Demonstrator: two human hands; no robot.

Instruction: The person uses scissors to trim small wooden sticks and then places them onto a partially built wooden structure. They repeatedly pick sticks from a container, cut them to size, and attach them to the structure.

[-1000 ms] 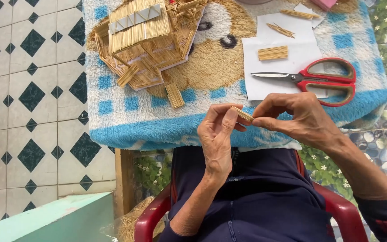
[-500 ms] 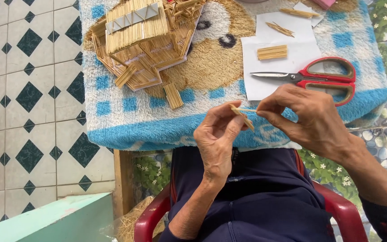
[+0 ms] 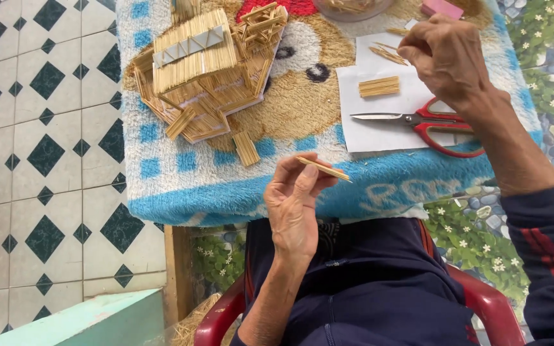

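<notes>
Just off the near edge of the blue towel [image 3: 181, 192], a thin stick strip [image 3: 324, 169] sits pinched in the left hand [image 3: 295, 205]. The right hand [image 3: 447, 54], fingers curled loosely, reaches over the white paper [image 3: 373, 128], above the red scissors [image 3: 431, 122]. The stick house [image 3: 206, 70] stands farther left.

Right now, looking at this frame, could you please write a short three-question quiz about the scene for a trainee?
1. True or false: the left hand pinches a small flat piece of thin wooden sticks.
2. The red-handled metal scissors lie on: A) white paper sheet B) tiled floor C) red chair.
3. Which hand reaches over the far side of the paper?

Key: 1 true; 2 A; 3 the right hand.
</notes>
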